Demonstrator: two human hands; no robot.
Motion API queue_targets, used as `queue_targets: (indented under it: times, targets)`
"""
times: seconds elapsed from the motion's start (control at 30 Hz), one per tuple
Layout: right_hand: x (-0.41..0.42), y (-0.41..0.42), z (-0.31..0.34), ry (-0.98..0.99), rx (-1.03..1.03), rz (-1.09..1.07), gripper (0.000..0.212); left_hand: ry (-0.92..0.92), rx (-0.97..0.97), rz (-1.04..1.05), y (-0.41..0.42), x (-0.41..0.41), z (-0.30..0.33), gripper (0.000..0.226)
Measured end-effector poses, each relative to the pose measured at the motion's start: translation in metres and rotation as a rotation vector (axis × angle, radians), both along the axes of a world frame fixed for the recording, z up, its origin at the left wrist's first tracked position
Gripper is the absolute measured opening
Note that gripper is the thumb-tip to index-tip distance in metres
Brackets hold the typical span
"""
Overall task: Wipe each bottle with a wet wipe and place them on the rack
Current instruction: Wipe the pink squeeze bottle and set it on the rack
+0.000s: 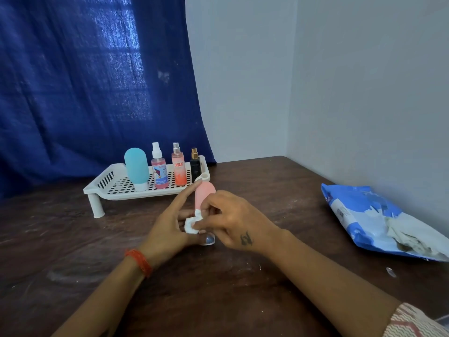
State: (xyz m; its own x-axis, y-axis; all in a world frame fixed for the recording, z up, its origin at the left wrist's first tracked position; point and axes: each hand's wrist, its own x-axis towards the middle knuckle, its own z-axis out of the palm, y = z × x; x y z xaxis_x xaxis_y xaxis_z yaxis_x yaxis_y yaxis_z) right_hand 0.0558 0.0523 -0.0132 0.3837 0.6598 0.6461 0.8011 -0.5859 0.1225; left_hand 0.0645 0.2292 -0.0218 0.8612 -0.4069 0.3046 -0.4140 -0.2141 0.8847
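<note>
While four bottles already stand upright in a row on the white rack [114, 183], the fifth, a pink bottle [204, 193], is held between both hands just in front of the rack's near right corner. Its long axis runs nearly upright, tilted slightly away from the person, with a clear cap [208, 240] at the lower end near the table [73, 251]. The left hand [170, 227] supports the bottle from the left, its index finger stretched up along the pink body and the other fingers curled behind it. The right hand [233, 222] pinches a small bunched wet wipe [192, 223] against the lower part of the bottle. The rack lies directly beyond the hands and a little to the left, so the coming placement would be a short forward carry, and the left hand appears the nearer of the two. On the rack stand, from left to right, a teal bottle [136, 167], a pink spray bottle [159, 170], an orange spray bottle [179, 166] and a small black bottle [195, 164]. Open rack floor shows left of the teal bottle. The bottle's lower half is largely hidden by fingers and wipe, so how much of it has been wiped cannot be told. A blue wipe pack [359, 212] lies well to the right, partly cut off by the frame edge.
</note>
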Motion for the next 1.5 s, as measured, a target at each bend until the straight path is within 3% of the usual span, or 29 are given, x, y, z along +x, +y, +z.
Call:
queue_targets:
  times: [0.23,0.43,0.67,0.87,0.97,1.1,1.2,1.5]
  targets:
    - [-0.001,0.005,-0.004,-0.126,-0.011,-0.023,0.02,0.017,-0.015,0.007,0.0,-0.001,0.002,0.113]
    - [0.013,0.012,-0.002,-0.189,0.253,-0.158,0.022,-0.003,-0.035,0.01,-0.003,-0.001,-0.001,0.111]
    - [0.018,0.015,0.009,-0.028,0.529,-0.293,0.018,-0.015,0.039,0.029,-0.005,-0.003,0.003,0.114]
    - [0.019,0.007,0.017,0.308,0.699,-0.382,0.019,-0.021,0.093,0.041,-0.006,-0.003,0.004,0.115]
    - [0.018,0.005,0.014,0.299,0.684,-0.393,0.02,-0.028,0.116,0.04,-0.005,-0.003,0.005,0.115]
    - [0.016,0.008,0.008,-0.026,0.462,-0.29,0.019,-0.024,0.099,0.022,-0.003,-0.002,0.004,0.116]
    - [0.018,0.009,0.006,-0.146,0.28,-0.262,0.036,-0.013,0.054,0.001,-0.002,0.0,0.002,0.118]
    - [0.018,0.007,0.007,0.253,0.697,-0.389,0.015,-0.002,0.095,0.021,-0.001,0.0,0.001,0.119]
